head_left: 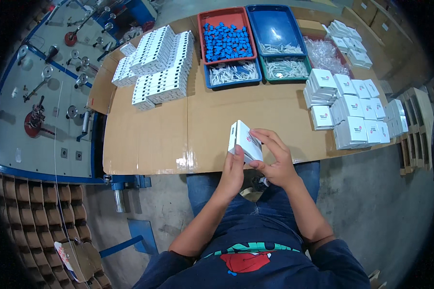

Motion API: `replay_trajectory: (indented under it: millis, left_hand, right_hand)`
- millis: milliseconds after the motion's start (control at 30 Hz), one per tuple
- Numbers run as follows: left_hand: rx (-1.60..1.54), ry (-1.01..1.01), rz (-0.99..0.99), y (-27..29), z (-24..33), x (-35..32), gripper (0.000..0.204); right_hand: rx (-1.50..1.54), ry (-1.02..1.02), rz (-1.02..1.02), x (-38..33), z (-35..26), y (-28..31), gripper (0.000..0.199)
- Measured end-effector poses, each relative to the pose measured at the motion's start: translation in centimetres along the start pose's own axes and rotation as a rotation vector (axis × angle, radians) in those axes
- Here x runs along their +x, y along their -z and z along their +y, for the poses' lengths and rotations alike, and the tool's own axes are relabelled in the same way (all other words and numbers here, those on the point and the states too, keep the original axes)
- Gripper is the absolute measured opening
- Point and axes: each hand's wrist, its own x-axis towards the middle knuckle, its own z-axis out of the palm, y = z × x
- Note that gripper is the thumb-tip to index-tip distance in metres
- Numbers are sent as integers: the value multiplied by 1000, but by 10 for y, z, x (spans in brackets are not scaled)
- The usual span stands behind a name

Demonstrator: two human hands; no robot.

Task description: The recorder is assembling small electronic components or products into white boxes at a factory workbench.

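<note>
Between both hands, above the near edge of the cardboard-covered table [164, 139], I hold a small white box [246, 139] tilted up. A red print shows on its face and a dark gap or mark runs along its left side. My left hand [234, 168] grips the box at its lower left, thumb on the side. My right hand [277, 161] holds the right side, its fingers over the upper edge and its thumb low near the bottom corner. What is inside the box cannot be seen.
Stacked white boxes [161, 62] stand at the far left, more white boxes [352, 108] at the right. Along the back sit a red tray [201, 19] of blue pieces, blue trays [275, 29] and a green tray [285, 79] with white pieces, and clear plastic bags [325, 53].
</note>
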Motion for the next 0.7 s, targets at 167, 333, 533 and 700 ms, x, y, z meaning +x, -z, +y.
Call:
replay_trajectory:
  millis: [167,333,533,700]
  left_hand:
    - [-250,21,131,-9,20,1,83]
    - [-393,154,-4,-8,50,2,87]
    - [-515,299,-31,-19,62,-4,83]
    - [-541,232,-55,-23,60,-11,75]
  right_hand:
    - [-174,60,-22,5,-21,-8,79]
    - [-170,124,-47,14,-12,-4,90]
    - [-242,317,-213,31,-16,5,85]
    - [-180,409,-121,35,-9,-5,75]
